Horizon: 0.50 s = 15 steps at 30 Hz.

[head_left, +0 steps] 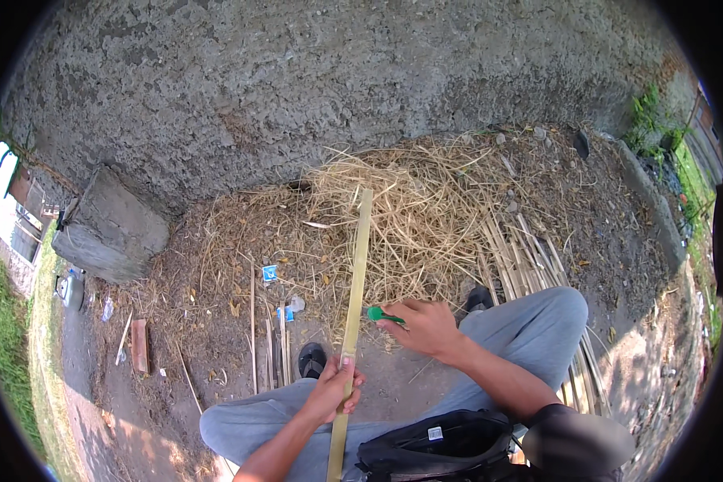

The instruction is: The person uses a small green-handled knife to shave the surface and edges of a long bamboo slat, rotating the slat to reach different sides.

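Note:
A long, flat bamboo strip [356,273] runs from my lap up toward a pile of straw. My left hand [332,390] is closed around its lower part. To the right, my right hand [424,325] holds a small green-handled tool [377,314], its green end close to the strip's right edge; its blade cannot be seen. My knees in grey trousers [538,321] frame the hands, and a black bag [438,446] lies in my lap.
A heap of dry straw and shavings [410,209] lies against a rough grey wall [337,88]. Several cut bamboo strips [526,257] lie at the right. A concrete block [108,229] stands at the left, with thin sticks [269,337] and dark sandals [312,358] on the dirt.

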Motion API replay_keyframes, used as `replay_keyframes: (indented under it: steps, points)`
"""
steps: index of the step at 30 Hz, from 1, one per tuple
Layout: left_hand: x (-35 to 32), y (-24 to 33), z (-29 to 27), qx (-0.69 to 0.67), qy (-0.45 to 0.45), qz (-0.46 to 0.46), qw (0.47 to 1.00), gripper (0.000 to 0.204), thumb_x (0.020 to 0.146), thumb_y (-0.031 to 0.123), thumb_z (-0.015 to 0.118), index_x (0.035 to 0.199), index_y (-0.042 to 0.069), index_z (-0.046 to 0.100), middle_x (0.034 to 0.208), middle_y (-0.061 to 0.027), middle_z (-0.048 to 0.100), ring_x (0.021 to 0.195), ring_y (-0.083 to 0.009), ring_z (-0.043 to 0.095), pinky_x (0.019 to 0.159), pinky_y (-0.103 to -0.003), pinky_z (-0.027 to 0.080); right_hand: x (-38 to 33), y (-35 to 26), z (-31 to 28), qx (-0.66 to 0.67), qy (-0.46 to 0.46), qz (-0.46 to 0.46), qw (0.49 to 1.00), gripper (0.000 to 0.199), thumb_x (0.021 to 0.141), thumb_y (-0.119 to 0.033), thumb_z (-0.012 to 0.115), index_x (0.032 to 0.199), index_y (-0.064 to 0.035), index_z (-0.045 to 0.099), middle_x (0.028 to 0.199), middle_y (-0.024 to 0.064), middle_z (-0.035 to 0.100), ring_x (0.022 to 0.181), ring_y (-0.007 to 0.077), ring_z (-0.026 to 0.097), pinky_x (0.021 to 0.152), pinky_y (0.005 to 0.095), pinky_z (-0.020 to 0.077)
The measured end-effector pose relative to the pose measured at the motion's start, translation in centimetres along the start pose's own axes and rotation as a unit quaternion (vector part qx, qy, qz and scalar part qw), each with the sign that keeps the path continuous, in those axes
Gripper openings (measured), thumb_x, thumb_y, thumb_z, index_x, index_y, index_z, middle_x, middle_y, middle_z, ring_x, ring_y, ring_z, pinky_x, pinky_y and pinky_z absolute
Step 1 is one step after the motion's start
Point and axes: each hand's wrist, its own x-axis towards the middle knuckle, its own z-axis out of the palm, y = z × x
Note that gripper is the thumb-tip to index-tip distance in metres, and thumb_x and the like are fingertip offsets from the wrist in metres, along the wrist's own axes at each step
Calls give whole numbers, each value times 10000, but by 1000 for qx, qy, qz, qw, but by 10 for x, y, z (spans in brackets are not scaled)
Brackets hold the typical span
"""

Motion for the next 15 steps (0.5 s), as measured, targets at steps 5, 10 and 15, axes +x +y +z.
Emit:
replay_keyframes:
  steps: [5,10,15]
  points:
    - [6,-5,0,-68,11,42,997,173,1046,301,422,988,171,324,862,-81,476,419,-153,434,345,-315,367,6,16,-9,27,65,59,996,230,849,-296,732,935,-86,698,751,78,689,573,257,652,496,346,493]
    - [14,-7,-6,-21,68,58,996,182,1024,263,493,1084,93,464,825,-56,527,474,-143,497,411,-330,455,5,21,-5,201,21,199,959,246,887,-298,682,944,-59,676,752,127,684,586,318,649,534,390,496]
    - [12,0,-9,-85,72,9,994,248,1042,253,451,1103,31,542,765,-38,523,474,-120,458,429,-281,413,-11,-3,10,280,-43,169,944,239,890,-266,677,925,-30,668,758,161,675,593,311,644,562,379,501]
